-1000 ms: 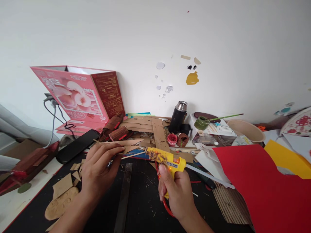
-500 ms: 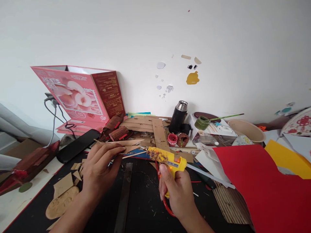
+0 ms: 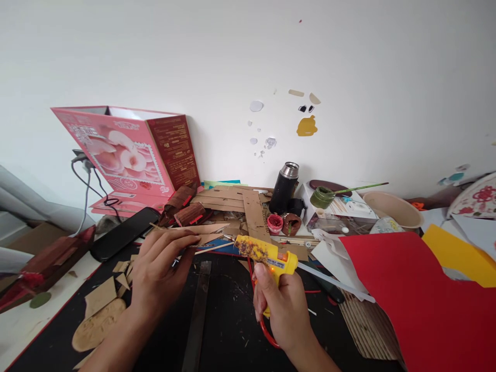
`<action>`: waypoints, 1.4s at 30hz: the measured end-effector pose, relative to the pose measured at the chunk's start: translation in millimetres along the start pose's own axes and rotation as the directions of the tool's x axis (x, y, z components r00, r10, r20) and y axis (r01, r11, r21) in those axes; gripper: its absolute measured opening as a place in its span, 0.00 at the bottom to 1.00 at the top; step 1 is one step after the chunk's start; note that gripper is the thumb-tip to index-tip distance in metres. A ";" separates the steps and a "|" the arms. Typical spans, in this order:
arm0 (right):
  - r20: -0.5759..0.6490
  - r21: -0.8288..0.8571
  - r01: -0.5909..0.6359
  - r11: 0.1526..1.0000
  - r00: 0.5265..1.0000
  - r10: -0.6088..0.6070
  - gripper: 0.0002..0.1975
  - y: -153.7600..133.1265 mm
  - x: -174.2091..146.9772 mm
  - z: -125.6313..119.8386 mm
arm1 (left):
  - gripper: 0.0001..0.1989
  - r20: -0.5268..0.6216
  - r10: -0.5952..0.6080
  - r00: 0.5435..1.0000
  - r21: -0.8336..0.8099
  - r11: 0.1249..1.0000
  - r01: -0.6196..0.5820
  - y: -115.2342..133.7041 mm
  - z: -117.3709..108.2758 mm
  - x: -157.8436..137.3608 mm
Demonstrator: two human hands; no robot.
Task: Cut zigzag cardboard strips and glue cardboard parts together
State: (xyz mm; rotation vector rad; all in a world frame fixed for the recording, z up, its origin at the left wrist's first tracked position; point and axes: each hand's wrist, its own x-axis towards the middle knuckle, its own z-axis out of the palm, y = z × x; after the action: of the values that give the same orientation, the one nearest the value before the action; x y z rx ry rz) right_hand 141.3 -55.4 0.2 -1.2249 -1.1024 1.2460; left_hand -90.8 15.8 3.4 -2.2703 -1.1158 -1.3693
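Note:
A yellow hot glue gun [image 3: 263, 250], its front stained brown, is gripped by my right hand [image 3: 284, 297]. A clear glue stick [image 3: 337, 282] sticks out of its back, and the nozzle points left. My left hand [image 3: 165, 261] has its fingers closed on a pointed cardboard piece [image 3: 211, 232], whose tip reaches toward the nozzle; the nozzle looks close to it, but contact cannot be made out. A thin wooden stick [image 3: 215, 248] shows just below that piece. Under the hands, a metal ruler [image 3: 197, 315] lies on the black mat [image 3: 228, 330].
Cardboard scraps [image 3: 101, 297] lie at left, near a black case [image 3: 126, 233] and a brown boat model [image 3: 54, 266]. Behind stand a pink box [image 3: 127, 150], a black flask [image 3: 284, 188] and a green paint jar [image 3: 323, 197] with a brush. Red paper [image 3: 418, 289] covers the right side.
Almost nothing differs. Both hands, the glue gun and the cardboard piece keep nearly the same places; the view has shifted very slightly.

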 end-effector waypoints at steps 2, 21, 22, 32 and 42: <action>-0.011 0.004 0.007 1.000 1.000 -0.007 0.38 0.8 -0.2 0.3 | 0.12 0.002 -0.006 1.000 0.003 1.000 0.006 0.3 0.1 0.7; -0.014 0.002 -0.004 1.000 1.000 0.004 0.38 3.7 -4.5 -1.8 | 0.13 0.000 0.004 1.000 -0.001 1.000 -0.004 0.2 0.0 0.1; -0.023 0.006 -0.003 1.000 1.000 0.003 0.37 3.8 -4.2 -1.8 | 0.12 -0.001 0.000 1.000 -0.004 1.000 0.000 -0.1 0.1 -0.3; 0.003 0.035 0.010 0.999 1.000 -0.011 0.36 7.2 -2.3 -2.1 | 0.13 0.000 -0.016 1.000 -0.030 0.999 0.016 1.6 0.2 1.3; -0.006 0.076 -0.009 0.997 1.000 0.010 0.37 11.6 -3.0 0.8 | 0.12 0.001 -0.025 1.000 -0.041 0.999 0.025 2.7 0.1 0.5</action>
State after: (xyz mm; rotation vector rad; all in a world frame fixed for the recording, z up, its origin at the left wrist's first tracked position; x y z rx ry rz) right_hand 139.7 -58.9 -11.1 -1.1775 -1.0368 1.2787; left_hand -88.6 14.3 4.2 -2.2923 -1.1300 -1.4134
